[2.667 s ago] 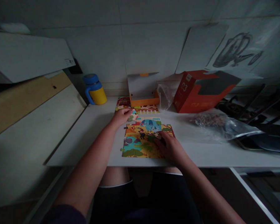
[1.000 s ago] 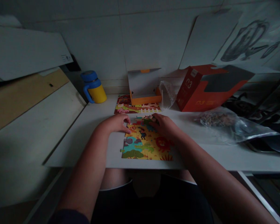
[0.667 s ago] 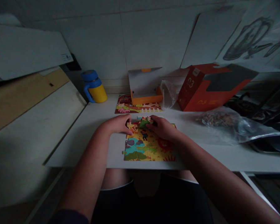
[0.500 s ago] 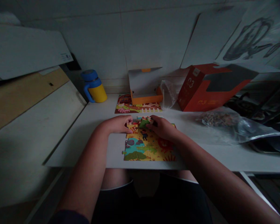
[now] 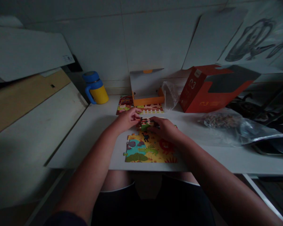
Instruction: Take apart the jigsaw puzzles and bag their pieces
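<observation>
One stack of puzzle pieces (image 5: 145,124) sits mid-frame, pinched in our right hand (image 5: 166,127); our left hand (image 5: 128,119) is curled by its left end, can't tell if it's gripping any. Our animal puzzle (image 5: 149,150) lies lower centre on the white surface (image 5: 193,133).

This looks like a home: a desk (image 5: 191,125) stands against a tiled wall (image 5: 99,40), with a jigsaw (image 5: 151,150) and bottle (image 5: 100,95) on it and a sketch (image 5: 246,44) above.

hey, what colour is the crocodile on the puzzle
Green; the crocodile shows best in the head view.
</observation>
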A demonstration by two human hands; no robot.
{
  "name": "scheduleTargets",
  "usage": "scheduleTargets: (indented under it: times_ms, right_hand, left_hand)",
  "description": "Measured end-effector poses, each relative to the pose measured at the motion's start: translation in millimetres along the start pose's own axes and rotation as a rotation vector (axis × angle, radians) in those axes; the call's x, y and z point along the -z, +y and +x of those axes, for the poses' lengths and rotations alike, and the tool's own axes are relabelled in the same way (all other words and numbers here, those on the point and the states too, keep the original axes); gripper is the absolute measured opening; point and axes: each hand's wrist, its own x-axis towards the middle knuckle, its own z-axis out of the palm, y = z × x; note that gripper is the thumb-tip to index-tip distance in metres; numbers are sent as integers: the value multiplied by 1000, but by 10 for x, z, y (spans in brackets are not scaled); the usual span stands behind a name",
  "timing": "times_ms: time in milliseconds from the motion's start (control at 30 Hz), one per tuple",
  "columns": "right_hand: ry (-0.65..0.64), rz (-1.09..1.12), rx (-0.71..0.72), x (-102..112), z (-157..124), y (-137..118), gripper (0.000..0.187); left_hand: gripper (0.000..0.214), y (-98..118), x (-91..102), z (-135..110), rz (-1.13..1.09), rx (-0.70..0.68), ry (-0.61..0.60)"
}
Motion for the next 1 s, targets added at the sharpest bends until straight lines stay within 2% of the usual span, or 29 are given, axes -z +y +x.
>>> scheduleTargets:
  times_ms: [100, 200, 300, 433, 533, 667, 733, 800, 900, 1000]
  right_hand:
    - [56, 36, 6, 20, 7, -18, 31]
    - [142, 95, -7, 20, 16, 9, 34]
    - [174, 102, -35, -4, 28, 75, 37]
    - [128, 34, -19, -38, 45, 141, 46]
    - [74, -69, 35, -40, 58, 127, 33]
    - [7, -146, -25, -12, 63, 58, 19]
    - [-9, -157, -47, 4, 59, 32, 17]
    - [-4, -163, -58, 14, 52, 22, 16]
    - [20, -186, -73, 12, 48, 38, 17]
    - [44, -202, -83, 5, 67, 77, 22]
  left_hand:
    - [23, -43, -77, 43, -57, -35, 13]
    - [25, -118, -100, 72, -32, -70, -25]
    - [26, -153, -90, 79, 23, -82, -35]
    - [23, -120, -91, 69, 1, -73, -83]
    - [25, -82, -126, 68, -76, -54, -116]
    - [25, -32, -85, 47, -132, -32, -59]
    - [21, 5, 26, -1, -63, -36, -31]
    - [26, 54, 173, -75, 112, -7, -68]
    - [44, 133, 338, -191, 400, 99, -263]
    - [54, 193, 349, -254, 529, 101, -333]
